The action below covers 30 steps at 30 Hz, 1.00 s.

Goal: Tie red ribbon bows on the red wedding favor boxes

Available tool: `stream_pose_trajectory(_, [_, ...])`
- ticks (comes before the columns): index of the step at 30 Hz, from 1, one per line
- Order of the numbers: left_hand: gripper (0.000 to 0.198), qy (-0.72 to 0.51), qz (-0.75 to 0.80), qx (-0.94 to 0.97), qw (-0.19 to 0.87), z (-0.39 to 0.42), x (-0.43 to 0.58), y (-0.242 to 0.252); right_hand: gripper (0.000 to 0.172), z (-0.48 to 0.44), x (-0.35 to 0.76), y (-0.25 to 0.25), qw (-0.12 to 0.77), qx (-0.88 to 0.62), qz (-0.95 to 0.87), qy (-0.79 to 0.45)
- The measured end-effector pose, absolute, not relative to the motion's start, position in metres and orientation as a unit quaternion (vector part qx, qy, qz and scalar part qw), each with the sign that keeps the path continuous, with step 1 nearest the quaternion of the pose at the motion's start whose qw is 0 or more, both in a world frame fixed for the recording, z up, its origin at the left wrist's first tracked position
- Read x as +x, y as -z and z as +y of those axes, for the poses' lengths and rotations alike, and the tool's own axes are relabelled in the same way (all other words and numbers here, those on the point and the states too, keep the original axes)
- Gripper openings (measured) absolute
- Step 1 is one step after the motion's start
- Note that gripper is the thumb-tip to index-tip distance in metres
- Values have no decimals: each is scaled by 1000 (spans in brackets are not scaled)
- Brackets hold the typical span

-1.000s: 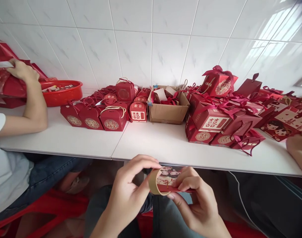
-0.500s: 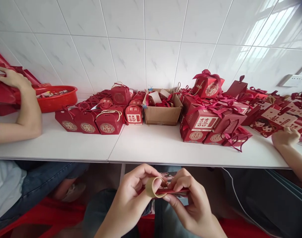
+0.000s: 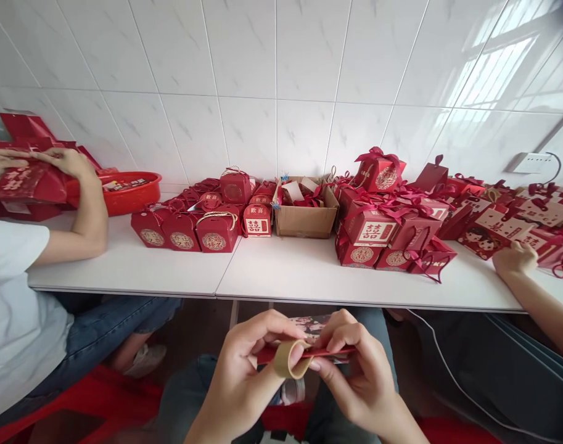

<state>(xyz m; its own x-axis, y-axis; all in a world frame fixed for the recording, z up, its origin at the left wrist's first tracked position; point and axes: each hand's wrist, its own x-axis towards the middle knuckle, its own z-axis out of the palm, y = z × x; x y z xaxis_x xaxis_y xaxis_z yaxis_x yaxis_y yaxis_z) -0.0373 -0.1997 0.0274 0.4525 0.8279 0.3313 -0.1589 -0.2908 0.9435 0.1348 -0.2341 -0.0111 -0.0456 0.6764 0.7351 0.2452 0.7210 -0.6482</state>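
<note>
Thumb of the half-curled left hand [image 3: 248,354] grips a looped gold strip [image 3: 283,362] from inside; just right, near, in front of the white table [image 3: 281,271], a printed red piece [image 3: 309,323] is pinched in the right hand [image 3: 357,356]. Uneven pulling might crease the strip.

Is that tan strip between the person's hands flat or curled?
Curled: the tan strip bends into a loop between the left hand and right hand.

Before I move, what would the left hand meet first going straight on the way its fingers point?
Beyond the tan strip in its grip and the red piece there, the left hand would likely meet the right hand first; exact depth between them is unclear.
</note>
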Motion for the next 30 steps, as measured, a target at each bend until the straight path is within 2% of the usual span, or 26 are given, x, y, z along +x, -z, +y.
stream_pose_trajectory(6, [14,-456,194,711,499,-194,-35,-23,25,-225,140,15,618,-319,-705,-139])
stream_pose_trajectory(9, [9,-453,197,734,465,-190,-32,-20,22,-219,141,16,639,-296,-701,-116])
stream_pose_trajectory(13, [14,-446,199,754,439,-183,-28,-17,21,-216,144,18,642,-309,-697,-85])
stream_pose_trajectory(19, [18,-428,156,773,442,-172,-25,-12,26,-221,146,20,634,-336,-696,-43])
stream_pose_trajectory(25, [13,-435,138,775,437,-168,-24,1,27,-226,145,27,639,-358,-680,-36])
stream_pose_trajectory(30, [17,-442,131,779,425,-173,-18,6,16,-229,146,29,659,-347,-667,-19])
